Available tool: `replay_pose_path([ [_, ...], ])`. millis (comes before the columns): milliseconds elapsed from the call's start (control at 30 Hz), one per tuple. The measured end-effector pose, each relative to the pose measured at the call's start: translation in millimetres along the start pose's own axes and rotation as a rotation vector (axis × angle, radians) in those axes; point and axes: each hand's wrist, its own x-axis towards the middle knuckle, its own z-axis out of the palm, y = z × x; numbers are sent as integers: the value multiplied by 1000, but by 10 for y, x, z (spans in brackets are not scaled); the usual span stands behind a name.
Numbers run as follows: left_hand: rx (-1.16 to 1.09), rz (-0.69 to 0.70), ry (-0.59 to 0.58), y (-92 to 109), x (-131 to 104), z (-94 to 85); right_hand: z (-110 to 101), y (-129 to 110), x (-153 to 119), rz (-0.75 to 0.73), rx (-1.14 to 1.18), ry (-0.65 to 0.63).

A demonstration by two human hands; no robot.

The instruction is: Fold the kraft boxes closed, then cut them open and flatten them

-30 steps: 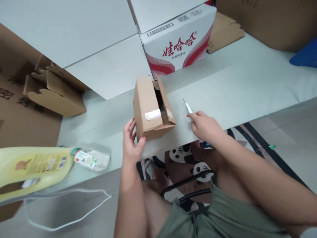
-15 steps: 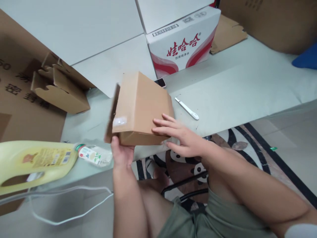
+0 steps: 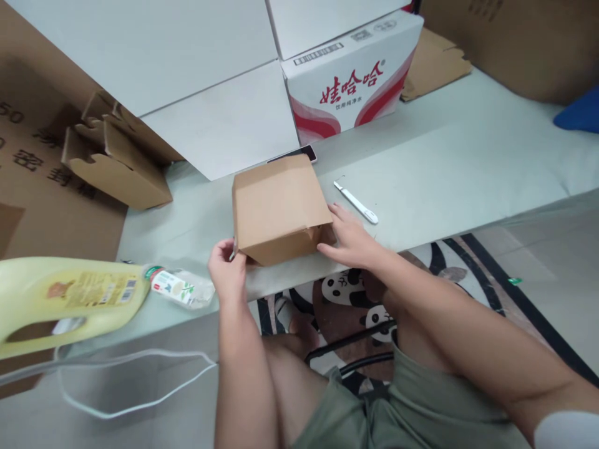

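A small brown cardboard box (image 3: 281, 202) rests on the pale green table near its front edge, its broad face upward. My left hand (image 3: 227, 268) is at the box's front left corner, fingers curled round its edge. At the right side, my right hand (image 3: 350, 237) touches the box with fingers spread and the thumb near the front face. A white utility knife (image 3: 356, 202) lies to the right of the box. Behind the box is a dark phone-like object (image 3: 309, 153), partly hidden.
White cartons (image 3: 219, 118) and a red-and-white carton (image 3: 350, 81) stand behind. Folded cardboard (image 3: 126, 168) is at the left. A yellow jug (image 3: 93, 299) and a clear bottle (image 3: 180, 287) lie front left. A white cord (image 3: 135, 355) hangs by the front edge.
The box has come down from a tilted, lifted pose onto the table, turned so a broad face is up. My right hand has moved up to its right side; my left stays at the left corner.
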Motion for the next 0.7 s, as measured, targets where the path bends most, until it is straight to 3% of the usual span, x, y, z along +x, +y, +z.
replay_pose_path([
  [167, -305, -73, 67, -21, 5, 91, 23, -42, 128, -13, 348, -12],
  [333, -497, -165, -180, 73, -63, 2, -49, -141, -13, 44, 382, 75],
  [433, -446, -188, -271, 121, -114, -67, -129, -165, -116, 62, 297, 220],
  [500, -399, -129, -288, 131, -134, -96, -172, -159, -146, 111, 286, 278],
  [633, -202, 31, -308, 102, -152, -155, -196, -122, -112, 197, 512, 348],
  [700, -140, 67, -391, 74, -154, -184, -195, -99, -85, 262, 647, 428],
])
